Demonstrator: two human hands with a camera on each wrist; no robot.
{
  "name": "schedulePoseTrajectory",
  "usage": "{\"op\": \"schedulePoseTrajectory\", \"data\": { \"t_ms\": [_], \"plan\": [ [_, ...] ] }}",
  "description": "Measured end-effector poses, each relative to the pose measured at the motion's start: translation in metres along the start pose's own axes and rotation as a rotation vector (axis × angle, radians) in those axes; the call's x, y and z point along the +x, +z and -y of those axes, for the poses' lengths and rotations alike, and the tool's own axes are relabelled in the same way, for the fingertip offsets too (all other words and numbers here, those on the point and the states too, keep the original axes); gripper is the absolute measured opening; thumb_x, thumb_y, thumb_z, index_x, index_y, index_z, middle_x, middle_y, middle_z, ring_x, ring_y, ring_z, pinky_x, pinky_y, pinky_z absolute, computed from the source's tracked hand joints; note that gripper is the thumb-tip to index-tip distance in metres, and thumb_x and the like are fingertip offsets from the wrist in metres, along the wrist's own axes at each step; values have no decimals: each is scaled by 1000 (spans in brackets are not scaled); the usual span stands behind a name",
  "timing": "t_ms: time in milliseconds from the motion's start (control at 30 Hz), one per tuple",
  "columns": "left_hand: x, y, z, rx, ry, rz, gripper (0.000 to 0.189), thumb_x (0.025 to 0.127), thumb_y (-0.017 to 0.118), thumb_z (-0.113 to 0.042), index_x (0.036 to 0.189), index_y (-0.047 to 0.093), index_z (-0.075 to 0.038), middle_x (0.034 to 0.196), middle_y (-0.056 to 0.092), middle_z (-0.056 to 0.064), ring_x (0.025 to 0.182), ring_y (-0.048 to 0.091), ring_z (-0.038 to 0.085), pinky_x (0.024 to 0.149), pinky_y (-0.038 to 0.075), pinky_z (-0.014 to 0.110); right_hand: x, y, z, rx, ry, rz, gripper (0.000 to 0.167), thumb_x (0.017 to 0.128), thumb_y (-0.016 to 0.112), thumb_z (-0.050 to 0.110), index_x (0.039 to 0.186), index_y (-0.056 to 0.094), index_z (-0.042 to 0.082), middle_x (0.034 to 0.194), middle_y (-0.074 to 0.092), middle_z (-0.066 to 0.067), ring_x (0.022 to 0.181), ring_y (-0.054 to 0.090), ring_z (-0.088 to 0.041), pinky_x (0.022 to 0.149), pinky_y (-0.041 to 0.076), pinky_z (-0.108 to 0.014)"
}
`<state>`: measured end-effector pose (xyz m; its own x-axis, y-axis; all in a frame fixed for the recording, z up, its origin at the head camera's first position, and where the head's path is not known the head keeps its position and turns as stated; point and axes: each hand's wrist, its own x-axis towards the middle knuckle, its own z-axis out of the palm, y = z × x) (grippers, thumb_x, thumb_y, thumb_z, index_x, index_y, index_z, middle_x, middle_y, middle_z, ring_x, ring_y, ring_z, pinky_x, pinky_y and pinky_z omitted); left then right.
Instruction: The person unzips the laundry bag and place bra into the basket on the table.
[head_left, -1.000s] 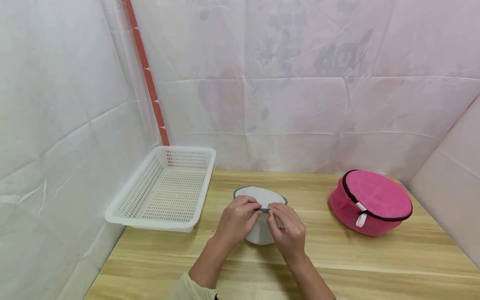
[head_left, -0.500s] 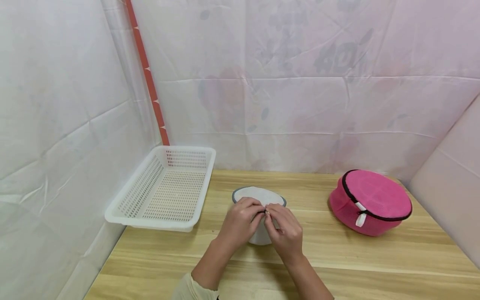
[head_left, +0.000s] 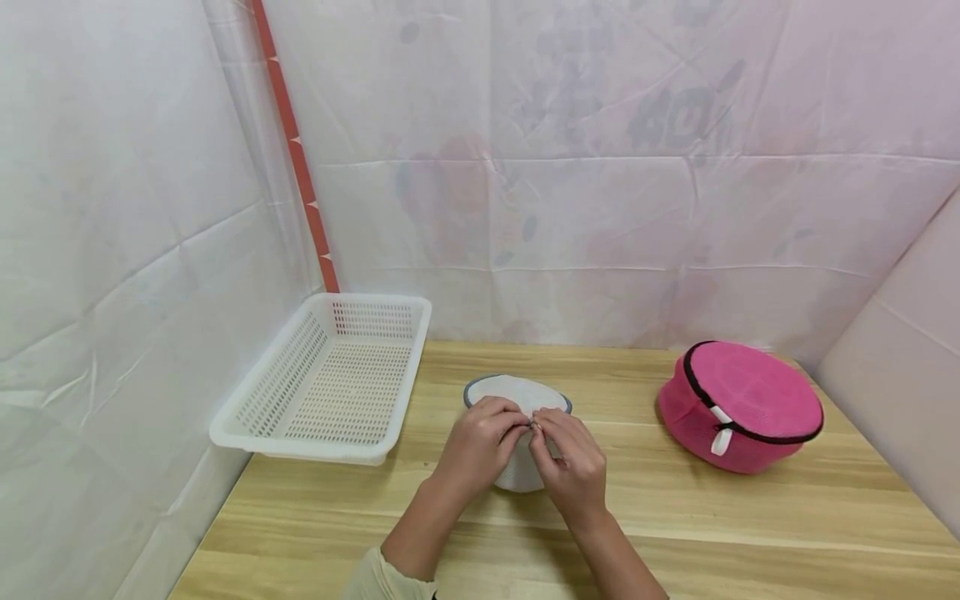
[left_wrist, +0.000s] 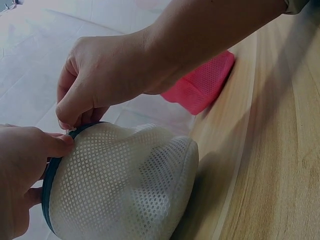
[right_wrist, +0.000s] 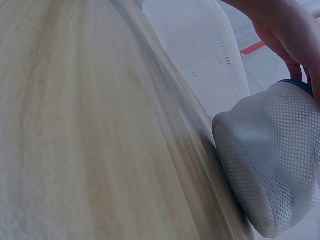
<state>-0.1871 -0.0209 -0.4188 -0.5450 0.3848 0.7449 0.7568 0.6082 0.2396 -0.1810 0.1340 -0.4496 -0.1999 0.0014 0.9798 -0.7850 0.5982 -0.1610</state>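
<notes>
A small white mesh laundry bag (head_left: 517,389), with a dark blue-grey zipper edge (left_wrist: 48,192) round its top, stands on the table in front of me. My left hand (head_left: 480,442) pinches that edge at the near side between thumb and fingers. Right beside it, my right hand (head_left: 576,462) pinches the same edge, and the fingertips of both hands nearly meet. A tiny shiny bit shows at the right fingertips; I cannot tell whether it is the zipper pull. The mesh side (right_wrist: 280,145) sags a little in the right wrist view.
On the left stands a white perforated plastic basket (head_left: 411,392). A pink mesh laundry bag (head_left: 753,392) with a black zipper and a white tab sits at the right. Pale sheeting (head_left: 585,208) walls in the back and sides of the wooden table (head_left: 315,533).
Both hands shifted slightly left with the white bag's edge. The right fingertips have closed in on the left ones, covering the stretch of zipper that showed between them.
</notes>
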Motion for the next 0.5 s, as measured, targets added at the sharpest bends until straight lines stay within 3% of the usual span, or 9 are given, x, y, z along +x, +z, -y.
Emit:
{"op": "schedulePoseTrajectory", "data": {
  "t_ms": [500],
  "plan": [
    [0, -4, 2, 1, -27, 3, 6, 83, 79, -12, 88, 77, -12, 93, 68, -2, 90, 64, 12, 79, 55, 20, 0, -3, -5, -21, 27, -9, 11, 82, 65, 0, 83, 75, -4, 84, 74, -16, 79, 70, -32, 92, 53, -22]
  ]
}}
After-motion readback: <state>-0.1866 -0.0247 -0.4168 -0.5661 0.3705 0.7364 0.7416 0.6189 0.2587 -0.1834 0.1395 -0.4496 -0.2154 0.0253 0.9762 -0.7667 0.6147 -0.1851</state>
